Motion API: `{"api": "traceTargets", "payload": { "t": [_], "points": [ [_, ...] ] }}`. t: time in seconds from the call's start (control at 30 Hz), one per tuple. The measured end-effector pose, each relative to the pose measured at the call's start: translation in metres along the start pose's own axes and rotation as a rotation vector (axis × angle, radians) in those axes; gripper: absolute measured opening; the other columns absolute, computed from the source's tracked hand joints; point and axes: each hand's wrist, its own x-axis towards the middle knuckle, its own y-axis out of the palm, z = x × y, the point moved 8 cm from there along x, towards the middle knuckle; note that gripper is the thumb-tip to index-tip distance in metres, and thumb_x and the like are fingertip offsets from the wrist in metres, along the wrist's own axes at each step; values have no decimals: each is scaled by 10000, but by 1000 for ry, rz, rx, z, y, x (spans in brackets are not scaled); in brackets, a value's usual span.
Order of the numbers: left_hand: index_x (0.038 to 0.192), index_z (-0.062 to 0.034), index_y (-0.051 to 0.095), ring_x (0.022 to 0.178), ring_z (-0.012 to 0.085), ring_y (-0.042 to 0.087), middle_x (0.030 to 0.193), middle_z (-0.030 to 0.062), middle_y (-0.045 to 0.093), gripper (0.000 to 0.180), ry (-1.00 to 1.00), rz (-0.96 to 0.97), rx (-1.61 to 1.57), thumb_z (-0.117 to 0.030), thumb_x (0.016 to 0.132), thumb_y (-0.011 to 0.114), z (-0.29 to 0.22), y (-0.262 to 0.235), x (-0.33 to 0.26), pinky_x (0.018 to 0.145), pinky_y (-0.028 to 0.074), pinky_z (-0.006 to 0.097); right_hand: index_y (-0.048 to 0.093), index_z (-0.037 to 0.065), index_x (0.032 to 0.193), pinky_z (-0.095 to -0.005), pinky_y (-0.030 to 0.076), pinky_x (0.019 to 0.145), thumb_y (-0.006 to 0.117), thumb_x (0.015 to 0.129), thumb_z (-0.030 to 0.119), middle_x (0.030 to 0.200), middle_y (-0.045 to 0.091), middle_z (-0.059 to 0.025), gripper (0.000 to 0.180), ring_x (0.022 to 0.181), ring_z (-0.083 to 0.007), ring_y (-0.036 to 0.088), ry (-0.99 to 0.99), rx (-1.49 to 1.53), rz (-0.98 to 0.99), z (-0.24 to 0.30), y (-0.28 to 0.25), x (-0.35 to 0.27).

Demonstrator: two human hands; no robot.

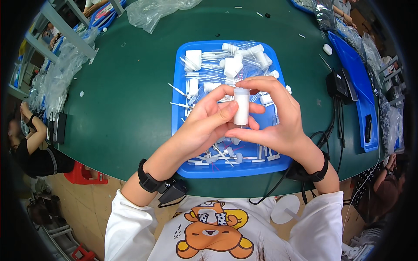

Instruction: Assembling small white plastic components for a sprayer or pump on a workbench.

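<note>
Over the blue tray (176, 117), both of my hands are on a small white plastic cylinder (241, 108) with a translucent collar at its top. My left hand (202, 121) is closed on its left side, the thumb pressed against the front. The forefinger and thumb of my right hand (283, 117) span it from top to bottom, with other fingers behind it. A short thin stem shows under the cylinder's lower end. Loose in the tray lie several white cylinders and blocks (233, 66), thin clear tubes (211, 61) and white sticks (202, 164).
The green table (130, 87) carries clear plastic bags (152, 15) at the back and left. To the right are a black box (336, 84) with cables and a long blue tray (369, 126). Other people sit at both sides; a red stool (82, 173) stands at left.
</note>
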Motion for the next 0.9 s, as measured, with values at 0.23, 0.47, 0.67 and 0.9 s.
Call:
{"api": "traceTargets", "payload": {
  "t": [0.23,0.47,0.67,0.9],
  "points": [
    [1303,-58,350,1001,242,605,1157,212,557,423,-22,36,-9,-275,965,484,5,3,1,841,511,354,598,0,969,-315,527,676,865,569,213,940,637,-137,526,800,-261,637,-87,-102,-66,6,-6,-3],
    [1211,-58,409,1025,243,598,1118,189,566,291,-51,12,-13,-231,979,441,5,4,0,876,494,357,616,5,900,-311,521,638,855,554,190,888,646,-122,460,736,-246,626,-80,-132,-48,5,-5,-5],
    [1191,-12,458,1064,248,560,1117,169,567,325,22,-16,10,-259,1006,358,0,-1,2,932,454,360,599,17,1022,-372,472,796,819,539,157,1012,614,-119,549,923,-283,588,-154,-241,29,12,-1,1],
    [1133,-2,464,949,244,559,937,99,530,451,-103,81,-219,-358,992,225,9,3,0,942,429,399,560,22,1142,-402,456,842,809,539,168,1052,591,-128,668,1010,-315,561,-48,-142,91,10,3,5]
  ]
}}
